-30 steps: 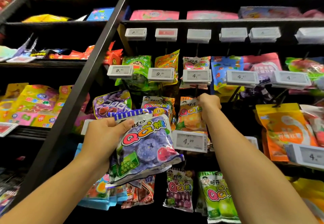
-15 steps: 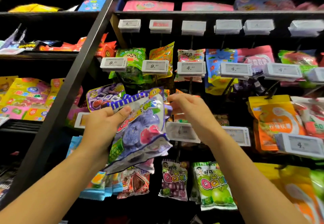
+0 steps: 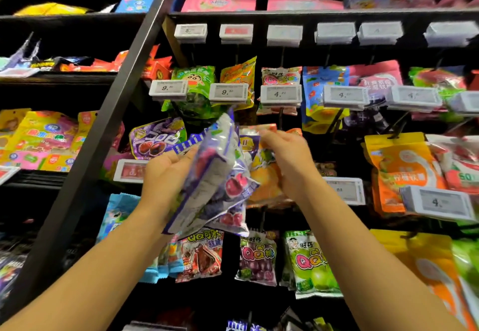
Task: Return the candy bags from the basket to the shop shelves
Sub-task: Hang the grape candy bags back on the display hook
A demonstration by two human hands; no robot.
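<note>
- Two hands meet before the hanging orange candy bag (image 3: 265, 183), the landmark here.
- Left hand (image 3: 166, 175): thumb and fingers clamped on a purple candy bag (image 3: 215, 175), tilted, just left of the landmark and overlapping it; its print is blurred.
- Right hand (image 3: 287, 159): fingers curled at the landmark's top edge; whether they pinch it cannot be told.
- Price tag (image 3: 344, 190), right of the landmark, partly hidden by the right wrist.

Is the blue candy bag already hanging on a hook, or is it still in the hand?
Still in hand: the left hand grips the blue candy bag, tilted, before the shelves.
</note>
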